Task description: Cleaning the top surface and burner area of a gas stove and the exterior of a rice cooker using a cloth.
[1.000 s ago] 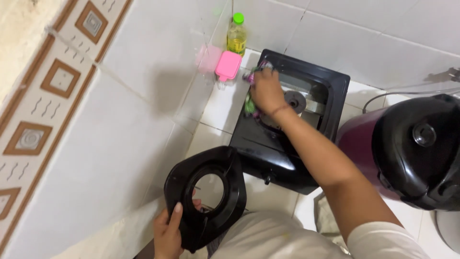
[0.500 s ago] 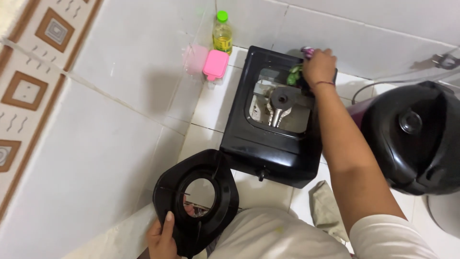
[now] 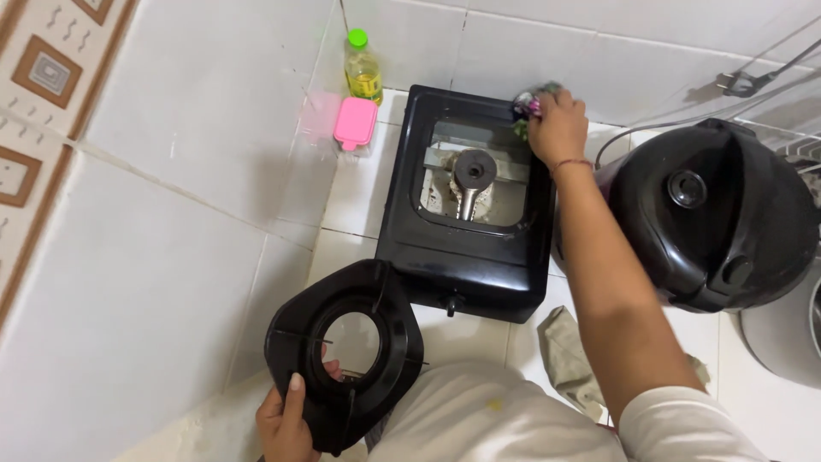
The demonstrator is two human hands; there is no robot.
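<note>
A black single-burner gas stove (image 3: 466, 261) sits on the white tiled counter with its top plate off, so the burner (image 3: 473, 169) shows in the opening. My right hand (image 3: 558, 127) presses a multicoloured scrubbing cloth (image 3: 530, 103) onto the stove's far right corner. My left hand (image 3: 286, 419) grips the removed black stove top plate (image 3: 346, 364) by its near edge and holds it up close to my body, left of the stove.
A yellow bottle with a green cap (image 3: 363, 68) and a pink-lidded container (image 3: 354, 125) stand at the wall left of the stove. A black rice cooker (image 3: 714, 222) stands right of my arm. A crumpled beige rag (image 3: 569, 355) lies by the stove's front.
My right hand has slid the cloth from the stove's middle to its far right corner. The view has shifted, and the top plate stays in my left hand.
</note>
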